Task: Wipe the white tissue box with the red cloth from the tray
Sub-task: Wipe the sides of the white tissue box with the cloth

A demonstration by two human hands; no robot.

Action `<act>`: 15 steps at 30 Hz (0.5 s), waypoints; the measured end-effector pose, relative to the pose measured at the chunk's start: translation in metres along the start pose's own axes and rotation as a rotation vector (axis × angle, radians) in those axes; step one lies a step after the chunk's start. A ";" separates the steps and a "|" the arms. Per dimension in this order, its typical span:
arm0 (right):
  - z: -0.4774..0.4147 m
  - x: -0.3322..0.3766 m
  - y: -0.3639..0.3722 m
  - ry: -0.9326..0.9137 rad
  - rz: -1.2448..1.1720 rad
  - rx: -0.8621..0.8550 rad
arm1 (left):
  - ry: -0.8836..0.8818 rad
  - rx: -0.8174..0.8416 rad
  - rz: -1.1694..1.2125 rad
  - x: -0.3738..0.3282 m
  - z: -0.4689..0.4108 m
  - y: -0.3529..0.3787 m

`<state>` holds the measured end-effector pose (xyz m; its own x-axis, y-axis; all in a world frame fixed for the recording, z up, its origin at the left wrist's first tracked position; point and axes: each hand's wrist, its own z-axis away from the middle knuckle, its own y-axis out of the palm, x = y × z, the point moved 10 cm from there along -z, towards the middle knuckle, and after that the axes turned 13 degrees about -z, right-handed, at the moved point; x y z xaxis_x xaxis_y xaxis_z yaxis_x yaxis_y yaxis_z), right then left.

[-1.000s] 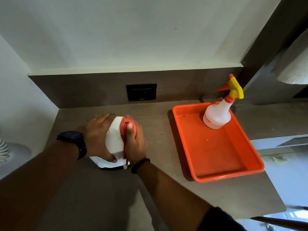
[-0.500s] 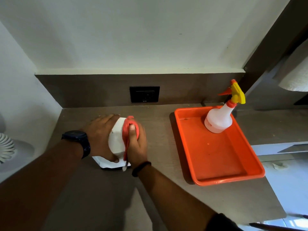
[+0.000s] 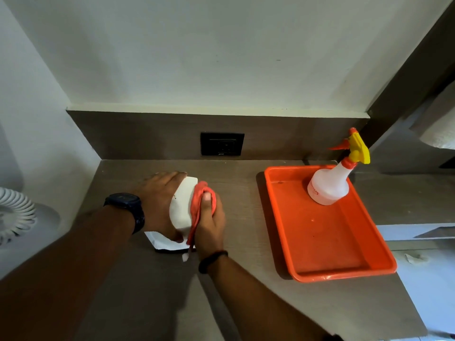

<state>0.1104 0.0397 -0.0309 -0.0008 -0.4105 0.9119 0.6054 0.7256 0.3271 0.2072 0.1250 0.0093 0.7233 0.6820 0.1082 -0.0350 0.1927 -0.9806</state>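
Observation:
The white tissue box [image 3: 181, 205] stands on the brown counter left of centre. My left hand [image 3: 157, 203], with a dark watch on the wrist, grips the box from its left side and top. My right hand [image 3: 209, 220] presses the bunched red cloth [image 3: 199, 203] against the box's right side, thumb on top of the cloth. A strip of cloth hangs down to the counter. The orange tray [image 3: 327, 271] lies to the right, apart from both hands.
A white spray bottle [image 3: 330, 185] with a yellow and red trigger stands in the tray's far corner. A black socket [image 3: 222, 143] sits in the back panel. A white fan [image 3: 14, 215] is at far left. The counter's edge runs along the right, past the tray.
The red cloth and my right hand have slid slightly along the box's right side. My left hand has kept its hold. The camera has shifted a little.

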 end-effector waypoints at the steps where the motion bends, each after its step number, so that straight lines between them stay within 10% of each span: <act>1: -0.012 0.004 0.004 -0.001 0.023 0.008 | -0.009 0.001 0.001 0.001 0.000 0.001; 15: 0.004 -0.011 -0.005 -0.007 0.000 -0.053 | 0.031 -0.023 0.026 -0.004 0.002 -0.010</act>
<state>0.1039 0.0430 -0.0417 -0.0059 -0.4063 0.9137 0.6464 0.6956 0.3135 0.2031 0.1222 0.0189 0.7433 0.6644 0.0779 -0.0386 0.1589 -0.9865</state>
